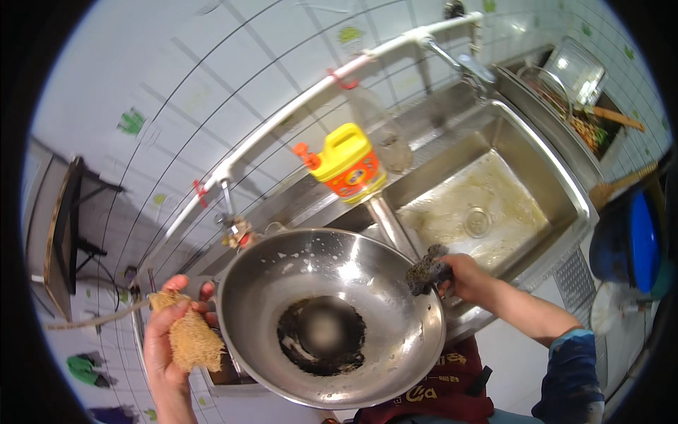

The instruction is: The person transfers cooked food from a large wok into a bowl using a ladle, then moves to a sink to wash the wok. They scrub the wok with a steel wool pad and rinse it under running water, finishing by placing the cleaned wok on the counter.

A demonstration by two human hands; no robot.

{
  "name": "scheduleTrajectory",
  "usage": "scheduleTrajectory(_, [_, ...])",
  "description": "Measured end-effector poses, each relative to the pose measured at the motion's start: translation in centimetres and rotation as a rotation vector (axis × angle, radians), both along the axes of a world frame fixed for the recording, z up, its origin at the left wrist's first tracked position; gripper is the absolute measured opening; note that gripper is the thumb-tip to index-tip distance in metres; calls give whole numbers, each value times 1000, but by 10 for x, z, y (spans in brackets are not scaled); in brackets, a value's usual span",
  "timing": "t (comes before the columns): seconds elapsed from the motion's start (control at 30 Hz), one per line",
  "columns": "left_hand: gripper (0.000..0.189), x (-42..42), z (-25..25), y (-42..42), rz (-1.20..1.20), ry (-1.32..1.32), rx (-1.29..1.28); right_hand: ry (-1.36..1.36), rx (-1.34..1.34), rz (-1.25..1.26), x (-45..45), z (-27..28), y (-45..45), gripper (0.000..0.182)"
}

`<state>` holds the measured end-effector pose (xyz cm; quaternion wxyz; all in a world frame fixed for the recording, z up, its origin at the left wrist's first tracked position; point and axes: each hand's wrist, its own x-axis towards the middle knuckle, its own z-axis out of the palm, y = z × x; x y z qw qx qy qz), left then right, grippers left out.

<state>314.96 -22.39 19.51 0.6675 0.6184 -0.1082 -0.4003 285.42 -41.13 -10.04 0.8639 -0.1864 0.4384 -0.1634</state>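
Observation:
A wide stainless steel wok (389, 328) rests over the sink divider, tilted, with water drops on its wall and a blackened ring around its base. At its left side, my left hand (172, 323) holds a tan loofah scrubber (196, 342) between thumb and fingers. My right hand (461, 278) grips a dark, dirty scouring pad (426, 270) at the wok's right rim. Behind the wok, a yellow dish soap jug (349, 164) with an orange pump stands on the sink ledge.
A steel sink basin (572, 204) with a drain lies right of the wok. Chrome faucets (476, 69) come off a white wall pipe (296, 111). Food scraps and a clear lid (574, 69) sit in a far-right basin. A blue bucket (643, 241) stands at the right.

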Motion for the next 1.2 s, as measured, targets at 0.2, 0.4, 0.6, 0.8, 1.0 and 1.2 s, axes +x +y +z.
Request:
scheduleTrajectory(0.2, [36,73,-77,85,155,195,137,124,-232,130,66,11,-13,17])
scheduleTrajectory(0.4, [31,131,-199,122,276,349,167,251,-400,144,109,-7,5,13])
scheduleTrajectory(0.6, [29,161,-318,132,334,425,65,460,-788,173,133,-70,27,18])
scheduleTrajectory(0.8, [27,167,-400,142,367,457,-40,754,-963,354,145,-86,36,38])
scheduleTrajectory(1.0, [29,176,-418,148,278,474,-68,1020,-1460,609,172,-20,51,54])
scheduleTrajectory(1.2, [29,176,-404,148,241,542,-74,340,-1810,209,267,127,54,54])
